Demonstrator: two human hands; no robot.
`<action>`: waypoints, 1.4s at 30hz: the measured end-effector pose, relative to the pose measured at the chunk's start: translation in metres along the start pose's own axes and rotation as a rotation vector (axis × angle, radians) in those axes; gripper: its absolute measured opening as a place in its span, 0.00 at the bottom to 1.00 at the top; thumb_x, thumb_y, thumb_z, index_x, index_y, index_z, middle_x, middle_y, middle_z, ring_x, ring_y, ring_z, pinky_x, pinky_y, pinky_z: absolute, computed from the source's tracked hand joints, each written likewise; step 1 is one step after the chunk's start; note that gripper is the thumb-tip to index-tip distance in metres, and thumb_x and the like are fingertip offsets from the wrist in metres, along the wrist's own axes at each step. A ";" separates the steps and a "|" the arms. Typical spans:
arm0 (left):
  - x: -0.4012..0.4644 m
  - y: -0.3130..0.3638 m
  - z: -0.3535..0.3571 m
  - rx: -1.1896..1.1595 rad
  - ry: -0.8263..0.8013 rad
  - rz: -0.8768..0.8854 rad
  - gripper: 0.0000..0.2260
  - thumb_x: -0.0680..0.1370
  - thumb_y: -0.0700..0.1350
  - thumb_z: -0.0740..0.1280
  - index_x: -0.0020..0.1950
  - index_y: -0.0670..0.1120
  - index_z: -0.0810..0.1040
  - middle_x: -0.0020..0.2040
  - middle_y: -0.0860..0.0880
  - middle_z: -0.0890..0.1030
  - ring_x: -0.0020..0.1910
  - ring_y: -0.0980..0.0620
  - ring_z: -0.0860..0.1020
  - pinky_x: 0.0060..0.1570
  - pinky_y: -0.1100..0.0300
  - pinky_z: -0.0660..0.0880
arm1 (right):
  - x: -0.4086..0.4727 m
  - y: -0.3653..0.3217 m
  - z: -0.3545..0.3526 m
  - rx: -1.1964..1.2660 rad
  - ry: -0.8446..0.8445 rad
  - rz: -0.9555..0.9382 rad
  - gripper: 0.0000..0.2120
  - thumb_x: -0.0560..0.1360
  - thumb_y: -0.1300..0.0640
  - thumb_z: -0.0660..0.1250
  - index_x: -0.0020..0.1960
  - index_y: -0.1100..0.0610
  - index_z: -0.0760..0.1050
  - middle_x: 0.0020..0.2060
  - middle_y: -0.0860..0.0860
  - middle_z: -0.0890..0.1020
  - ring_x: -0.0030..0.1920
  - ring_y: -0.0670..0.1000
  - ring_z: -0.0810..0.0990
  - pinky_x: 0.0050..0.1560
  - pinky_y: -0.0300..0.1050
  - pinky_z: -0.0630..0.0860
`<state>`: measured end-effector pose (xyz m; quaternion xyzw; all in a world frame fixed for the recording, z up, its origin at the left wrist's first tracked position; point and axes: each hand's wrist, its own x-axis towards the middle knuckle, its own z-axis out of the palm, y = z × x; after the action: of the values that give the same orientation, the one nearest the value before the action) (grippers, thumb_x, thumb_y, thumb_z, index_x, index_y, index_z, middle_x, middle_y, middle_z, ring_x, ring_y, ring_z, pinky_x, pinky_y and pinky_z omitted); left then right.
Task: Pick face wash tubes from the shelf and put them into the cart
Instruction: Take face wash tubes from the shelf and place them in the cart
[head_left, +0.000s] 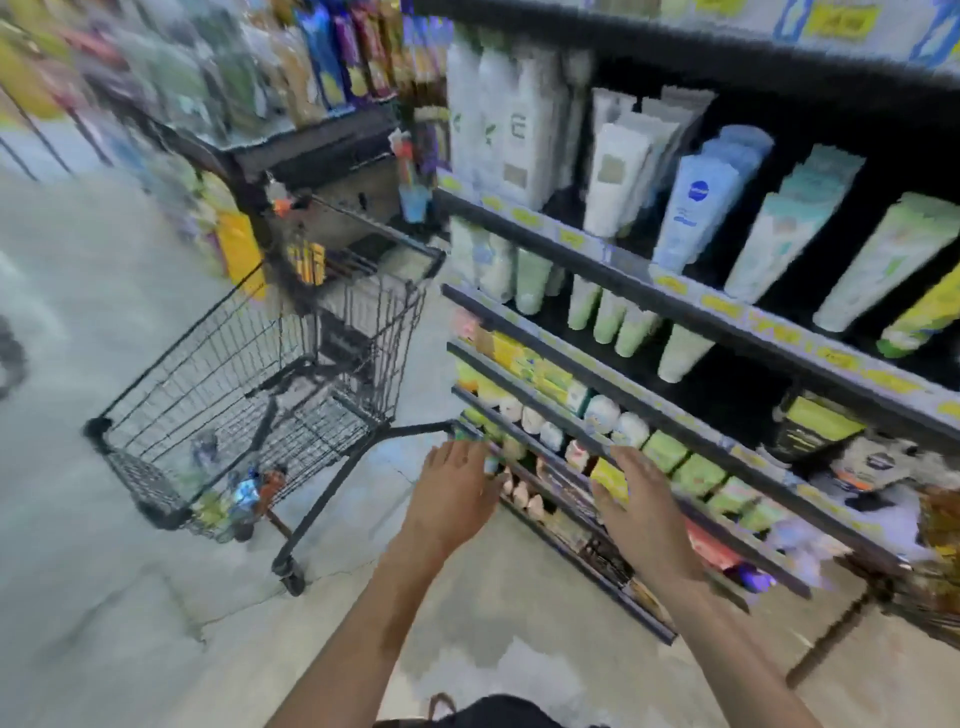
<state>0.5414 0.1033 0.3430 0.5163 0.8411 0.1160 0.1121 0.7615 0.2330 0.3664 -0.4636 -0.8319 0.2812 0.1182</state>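
Face wash tubes (696, 218) stand in rows on the upper levels of the shelf (675, 306) toward one and two o'clock, well apart from both hands, which reach out low at about six o'clock. The left hand (457, 493) is spread open with relaxed fingers and holds nothing; its fingertips lie near the front edge of a low shelf level, though the blur hides whether they touch it. The right hand (636, 499) is likewise open and flat, back toward the camera, over a row of small yellow and green boxes (670, 452); I cannot tell whether it touches them. The tubes stand cap down with their long axes nearly upright, in this wide view leaning with the crimped ends toward one o'clock; a blue-white tube (693, 208) sits between whitish ones, and pale green tubes (608, 312) stand on the level below. The cart (249, 374), a dark wire basket on wheels, stands at about nine to ten o'clock from the hands, just beside the shelf end, on the grey floor (104, 571). A few small coloured items (244, 493) lie in its near corner, too smeared to name. The whole frame is motion-blurred, labels are unreadable, and the shelf is cut off at the right edge.
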 end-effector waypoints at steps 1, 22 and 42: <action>-0.007 -0.024 -0.006 -0.004 0.017 -0.032 0.33 0.80 0.64 0.48 0.74 0.43 0.72 0.68 0.42 0.77 0.68 0.39 0.74 0.69 0.46 0.69 | 0.005 -0.020 0.014 -0.007 -0.038 -0.040 0.24 0.83 0.49 0.66 0.76 0.54 0.70 0.75 0.50 0.70 0.77 0.51 0.65 0.73 0.44 0.62; -0.029 -0.340 -0.050 -0.133 0.040 -0.739 0.27 0.83 0.62 0.58 0.79 0.49 0.65 0.73 0.44 0.73 0.70 0.41 0.72 0.69 0.47 0.71 | 0.186 -0.320 0.264 -0.074 -0.632 -0.529 0.22 0.83 0.48 0.66 0.75 0.49 0.70 0.73 0.48 0.70 0.73 0.52 0.69 0.71 0.48 0.69; 0.053 -0.597 -0.007 -0.583 -0.045 -1.212 0.21 0.83 0.51 0.63 0.71 0.39 0.73 0.63 0.37 0.77 0.60 0.39 0.78 0.54 0.52 0.74 | 0.296 -0.487 0.533 -0.438 -1.134 -0.575 0.23 0.82 0.51 0.67 0.75 0.51 0.70 0.72 0.54 0.73 0.70 0.56 0.73 0.65 0.51 0.72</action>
<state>0.0132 -0.1126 0.1601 -0.0961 0.9140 0.2438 0.3098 0.0138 0.0899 0.1949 -0.0176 -0.8934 0.2632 -0.3635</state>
